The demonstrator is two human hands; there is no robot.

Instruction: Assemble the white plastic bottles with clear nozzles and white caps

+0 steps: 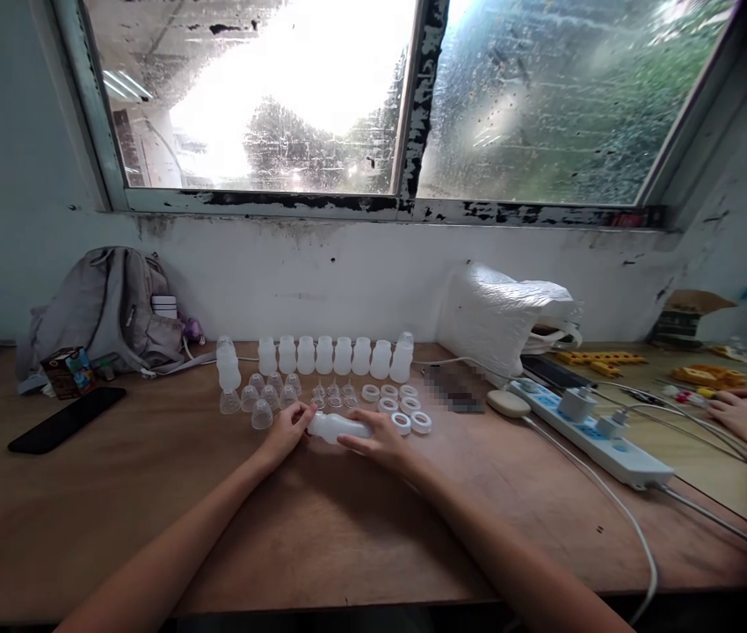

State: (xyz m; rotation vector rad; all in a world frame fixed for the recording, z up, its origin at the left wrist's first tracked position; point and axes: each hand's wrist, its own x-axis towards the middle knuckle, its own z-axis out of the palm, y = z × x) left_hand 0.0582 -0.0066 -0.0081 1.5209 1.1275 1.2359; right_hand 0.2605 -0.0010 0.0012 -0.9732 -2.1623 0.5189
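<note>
A translucent white baby bottle point(330, 426) lies on its side between my hands, just above the table. My right hand point(380, 440) is wrapped round its body from the right. My left hand point(291, 429) pinches at the neck end, where a small clear part shows, partly hidden by the fingers. Behind them several clear silicone nipples point(334, 393) sit in rows. To their left stand several clear domed caps point(262, 413), and to their right lie several white collar rings point(421, 423). Farther back is a row of upright bottles point(324, 355), with a capped bottle point(402, 356) at its right end.
Another capped bottle point(228, 362) stands left of the row. A phone point(67, 420), a small box point(68, 371) and a backpack point(106, 308) are at left. Right are a power strip point(591, 440) with cables, a white bag point(489, 316) and another person's hand point(746, 418).
</note>
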